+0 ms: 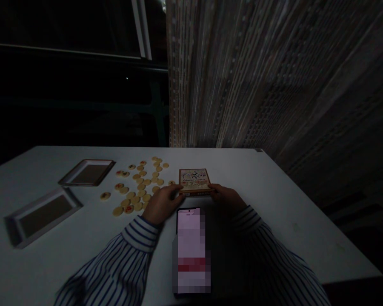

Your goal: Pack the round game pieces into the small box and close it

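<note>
A small closed Chinese chess box (194,180) with a printed lid rests on the white table, its front side facing me. My left hand (161,204) grips its left front corner between thumb and fingers. At the right front corner, my right hand (226,199) holds the same box, with part of its fingers in shadow. Many round wooden chess pieces (141,186) lie scattered just left of the box, some showing red or dark characters. Below the box, between my forearms, is a phone (191,250) with a lit screen, partly blurred out.
On the left of the table (274,238) stand an open box lid or tray (89,173) with a brown rim and a pale open tray (44,214). A patterned curtain (210,85) hangs behind the table. The room is dim.
</note>
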The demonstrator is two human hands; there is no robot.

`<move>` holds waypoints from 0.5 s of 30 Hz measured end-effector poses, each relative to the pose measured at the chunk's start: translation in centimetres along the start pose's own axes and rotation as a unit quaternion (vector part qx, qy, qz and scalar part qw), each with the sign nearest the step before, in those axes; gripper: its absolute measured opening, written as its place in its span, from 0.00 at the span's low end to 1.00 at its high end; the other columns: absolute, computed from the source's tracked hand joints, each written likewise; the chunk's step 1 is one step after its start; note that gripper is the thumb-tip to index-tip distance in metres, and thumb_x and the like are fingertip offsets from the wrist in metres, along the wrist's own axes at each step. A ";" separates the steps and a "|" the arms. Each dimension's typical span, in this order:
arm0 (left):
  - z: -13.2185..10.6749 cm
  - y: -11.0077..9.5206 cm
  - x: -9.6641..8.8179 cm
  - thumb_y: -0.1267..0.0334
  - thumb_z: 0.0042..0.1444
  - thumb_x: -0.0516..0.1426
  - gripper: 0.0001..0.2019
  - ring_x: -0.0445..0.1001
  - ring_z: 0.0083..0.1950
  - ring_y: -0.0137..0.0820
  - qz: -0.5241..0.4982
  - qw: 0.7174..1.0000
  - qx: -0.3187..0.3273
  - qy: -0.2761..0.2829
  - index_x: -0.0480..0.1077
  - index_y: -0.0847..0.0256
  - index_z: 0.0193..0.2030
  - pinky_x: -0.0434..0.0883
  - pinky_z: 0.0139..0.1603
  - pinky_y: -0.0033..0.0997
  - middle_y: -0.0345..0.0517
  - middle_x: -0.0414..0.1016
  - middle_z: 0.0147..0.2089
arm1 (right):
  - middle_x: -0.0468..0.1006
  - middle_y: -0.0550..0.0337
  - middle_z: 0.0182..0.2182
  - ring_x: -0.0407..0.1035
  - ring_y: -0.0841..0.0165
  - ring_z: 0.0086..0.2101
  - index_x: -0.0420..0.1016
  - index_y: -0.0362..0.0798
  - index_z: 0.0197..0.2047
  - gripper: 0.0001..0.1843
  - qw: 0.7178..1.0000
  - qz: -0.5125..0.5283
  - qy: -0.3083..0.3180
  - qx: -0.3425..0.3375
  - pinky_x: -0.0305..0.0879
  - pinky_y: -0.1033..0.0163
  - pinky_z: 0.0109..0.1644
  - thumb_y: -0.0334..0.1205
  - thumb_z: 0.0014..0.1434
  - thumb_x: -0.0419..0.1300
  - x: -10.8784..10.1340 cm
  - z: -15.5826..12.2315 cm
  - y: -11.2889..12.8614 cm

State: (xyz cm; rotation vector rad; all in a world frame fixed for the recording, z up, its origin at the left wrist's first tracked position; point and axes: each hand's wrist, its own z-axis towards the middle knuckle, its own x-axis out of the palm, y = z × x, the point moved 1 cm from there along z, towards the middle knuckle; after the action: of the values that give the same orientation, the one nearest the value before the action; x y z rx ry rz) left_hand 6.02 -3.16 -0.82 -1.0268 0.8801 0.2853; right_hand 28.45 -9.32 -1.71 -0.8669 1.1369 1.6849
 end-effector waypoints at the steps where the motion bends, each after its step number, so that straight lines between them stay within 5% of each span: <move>1: 0.0 0.0 0.0 0.54 0.51 0.52 0.19 0.74 0.43 0.38 0.002 1.000 0.001 0.000 0.69 0.59 0.48 0.69 0.43 0.37 0.51 0.76 0.42 | 0.77 0.57 0.42 0.72 0.68 0.38 0.68 0.48 0.49 0.18 1.000 0.005 0.007 0.005 0.69 0.63 0.41 0.35 0.56 0.50 0.1 0.0 -0.1; 15: -0.1 0.2 0.3 0.56 0.52 0.51 0.18 0.73 0.42 0.38 0.028 0.999 0.015 0.021 0.69 0.59 0.48 0.69 0.42 0.36 0.51 0.75 0.42 | 0.78 0.57 0.40 0.73 0.68 0.36 0.70 0.49 0.47 0.16 0.999 0.005 0.035 0.025 0.69 0.63 0.38 0.35 0.56 0.50 0.4 -0.1 0.0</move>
State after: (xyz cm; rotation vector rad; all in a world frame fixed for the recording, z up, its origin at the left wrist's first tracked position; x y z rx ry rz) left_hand 6.03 -3.20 -1.15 -0.9836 0.9487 0.2978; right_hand 28.31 -9.28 -2.12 -0.8969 1.2262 1.6382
